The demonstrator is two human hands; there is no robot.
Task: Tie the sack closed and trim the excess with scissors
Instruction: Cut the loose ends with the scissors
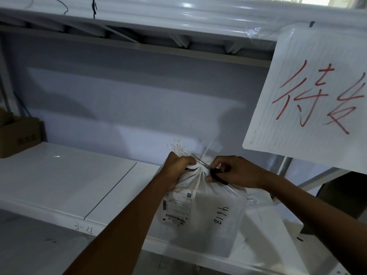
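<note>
A white sack (214, 219) with a shipping label and handwritten numbers stands on the white shelf (59, 175). Its gathered neck (195, 169) is cinched, with the frayed top (178, 148) sticking up. My left hand (177, 167) grips the neck just below that frayed top. My right hand (236, 171) holds black-handled scissors (206, 166), whose blades point left across the neck beside a thin white tie tail (208, 148) that rises up to the right.
A cardboard box (17, 133) sits at the shelf's far left. A lined paper sign (309, 100) with red writing hangs at the upper right. Another shelf board (139, 26) runs overhead. A dark box (341, 193) lies at the right.
</note>
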